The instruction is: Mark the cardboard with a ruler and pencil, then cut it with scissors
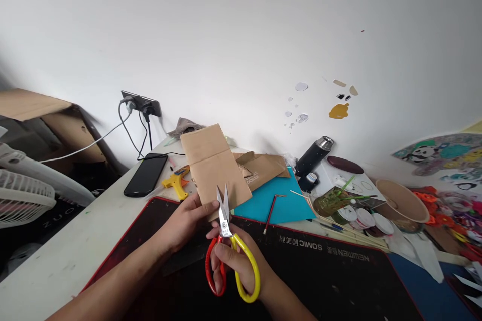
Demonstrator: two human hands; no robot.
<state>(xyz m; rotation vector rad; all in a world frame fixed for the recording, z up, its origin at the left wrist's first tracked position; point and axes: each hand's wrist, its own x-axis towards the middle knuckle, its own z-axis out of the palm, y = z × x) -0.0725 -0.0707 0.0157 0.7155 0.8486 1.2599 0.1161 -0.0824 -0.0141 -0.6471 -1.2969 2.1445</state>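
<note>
My left hand [190,218] grips the lower left edge of a piece of brown cardboard [214,163], thumb on its near face. A fold line crosses the piece, which is tilted up above the desk mat. In my right hand [239,256] is a pair of scissors [225,228] with one red and one yellow handle. Their blades are slightly parted and point up, in front of the cardboard's lower part. Whether the blades touch the cardboard I cannot tell. Some fingers of my right hand are hidden behind the handles.
Left of the cardboard lie a yellow glue gun [176,182] and a black phone [145,175]. Behind it are more cardboard [265,168] and a blue sheet [259,203] with a red pencil [270,213]. A black thermos [314,155], paint jars [364,218] and a bowl [402,200] stand right.
</note>
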